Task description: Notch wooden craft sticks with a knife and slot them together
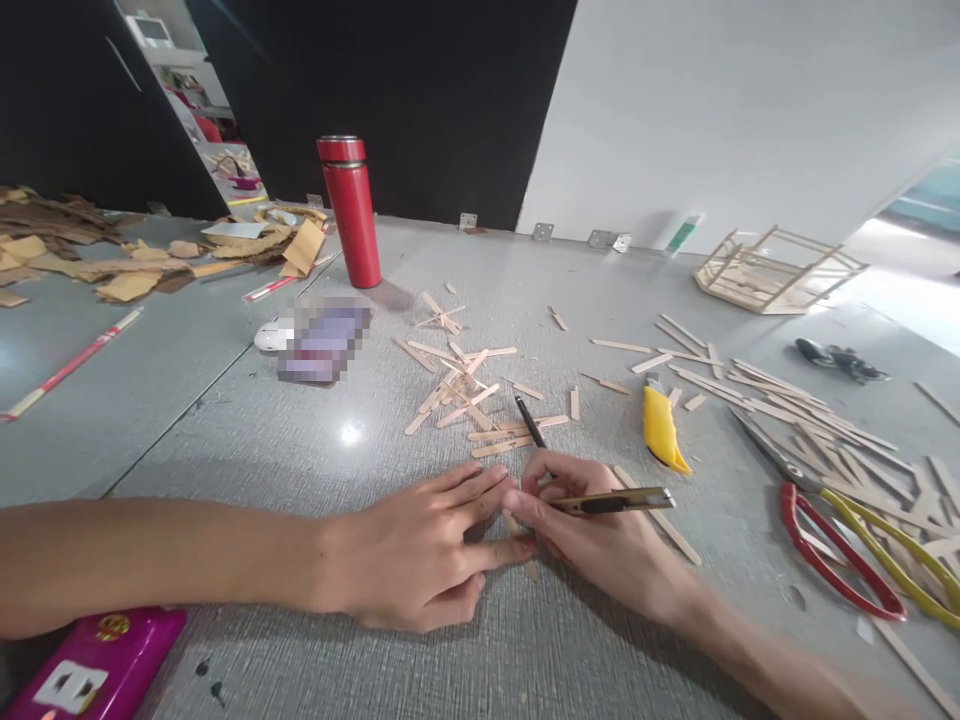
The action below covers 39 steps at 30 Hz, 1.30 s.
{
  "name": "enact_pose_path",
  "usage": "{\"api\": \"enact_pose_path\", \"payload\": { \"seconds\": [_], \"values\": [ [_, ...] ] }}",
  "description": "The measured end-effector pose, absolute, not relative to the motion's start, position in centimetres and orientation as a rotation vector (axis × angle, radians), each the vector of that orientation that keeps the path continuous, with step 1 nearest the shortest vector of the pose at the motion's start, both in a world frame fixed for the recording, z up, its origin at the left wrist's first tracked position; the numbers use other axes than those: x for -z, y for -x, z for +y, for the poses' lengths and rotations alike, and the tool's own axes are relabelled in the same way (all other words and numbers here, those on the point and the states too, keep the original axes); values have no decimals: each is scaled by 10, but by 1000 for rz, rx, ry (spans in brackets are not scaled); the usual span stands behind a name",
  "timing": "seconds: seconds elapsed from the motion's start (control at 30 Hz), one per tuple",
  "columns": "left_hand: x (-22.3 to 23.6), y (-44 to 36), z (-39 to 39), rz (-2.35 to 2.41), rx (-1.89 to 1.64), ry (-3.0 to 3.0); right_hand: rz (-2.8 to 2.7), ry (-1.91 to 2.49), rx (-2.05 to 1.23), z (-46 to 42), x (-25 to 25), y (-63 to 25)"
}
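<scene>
I've got the left hand spread flat, fingers loose and pressing down over a pale wooden stick on the grey table. The right hand pinches a gold cutter knife just to the stick's right — both hands are close. The stick, partly hidden, runs near-to-far; the knife's handle lies crosswise to it — its working tip I can't make out.

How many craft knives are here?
2: the yellow knife on the table, left of the scissors, and the gold knife in the right hand; others may be hidden.
</scene>
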<state>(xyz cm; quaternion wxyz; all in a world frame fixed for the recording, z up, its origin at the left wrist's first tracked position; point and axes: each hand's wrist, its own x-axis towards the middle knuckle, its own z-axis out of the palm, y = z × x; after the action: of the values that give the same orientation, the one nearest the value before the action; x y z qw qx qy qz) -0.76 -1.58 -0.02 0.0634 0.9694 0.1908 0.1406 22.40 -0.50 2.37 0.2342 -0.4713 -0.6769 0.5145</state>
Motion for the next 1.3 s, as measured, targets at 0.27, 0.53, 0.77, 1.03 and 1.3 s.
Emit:
{"api": "enact_pose_path", "payload": {
  "seconds": [0.27, 0.53, 0.77, 1.03, 1.3],
  "values": [
    [-4, 9, -15, 572, -339, -2983, -1679, 1436, -1345, -6, -37, -237],
    [-5, 10, -15, 567, -323, -3022, -1532, 1515, -1001, 1, -50, -241],
    [-3, 10, -14, 551, -309, -2990, -1651, 1741, -915, 16, -49, -249],
    [-2, 10, -14, 555, -352, -2990, -2156, 1826, -414, 27, -41, -263],
    [-3, 9, -15, 559, -306, -2969, -2252, 1700, -239, 28, -32, -265]
  ]
}}
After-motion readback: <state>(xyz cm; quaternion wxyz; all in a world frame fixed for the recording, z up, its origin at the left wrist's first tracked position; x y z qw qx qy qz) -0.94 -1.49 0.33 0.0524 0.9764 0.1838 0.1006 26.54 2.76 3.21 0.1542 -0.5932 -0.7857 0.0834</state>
